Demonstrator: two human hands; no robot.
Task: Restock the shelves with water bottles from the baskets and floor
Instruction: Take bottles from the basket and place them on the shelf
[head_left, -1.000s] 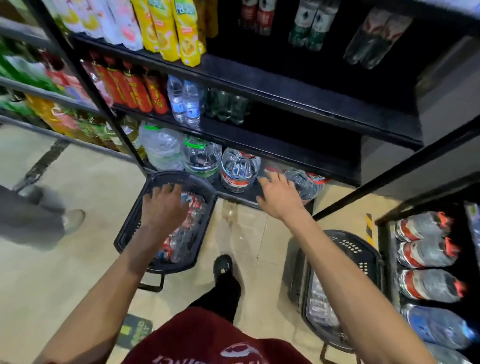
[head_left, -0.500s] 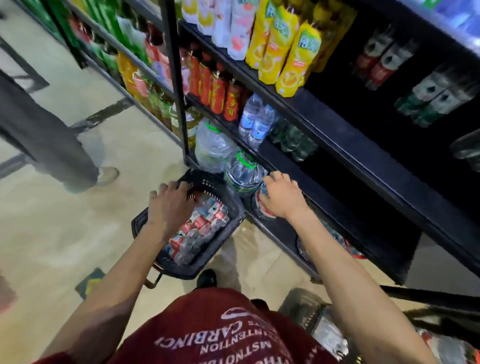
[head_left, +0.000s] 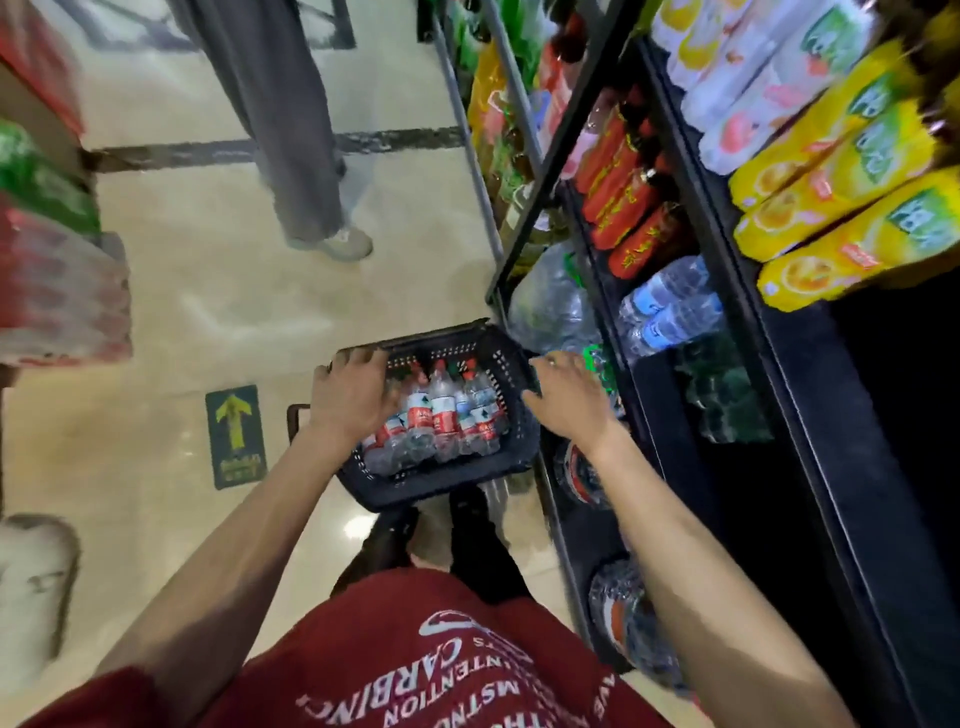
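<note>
A black basket (head_left: 441, 486) stands on the floor against the black shelf unit (head_left: 769, 395). It holds several small water bottles (head_left: 441, 415) with red labels, lying side by side. My left hand (head_left: 350, 397) lies over the basket's left rim, fingers curled at its far corner. At the right rim my right hand (head_left: 569, 402) has its fingers bent over the edge, between basket and shelf. Large water jugs (head_left: 550, 306) and red-labelled bottles (head_left: 582, 475) sit on the bottom shelf. Two blue-labelled water bottles (head_left: 670, 312) stand one shelf up.
A person in grey trousers (head_left: 291, 156) stands in the aisle beyond the basket. Wrapped drink packs (head_left: 57, 291) are stacked at the left. A green arrow sticker (head_left: 234, 431) marks the floor. Juice and tea bottles (head_left: 831, 208) fill the upper shelves.
My right hand left the bottle on the bottom shelf and came to the basket's right rim. My left hand shifted from the bottles to the left rim. My view swung left along the aisle.
</note>
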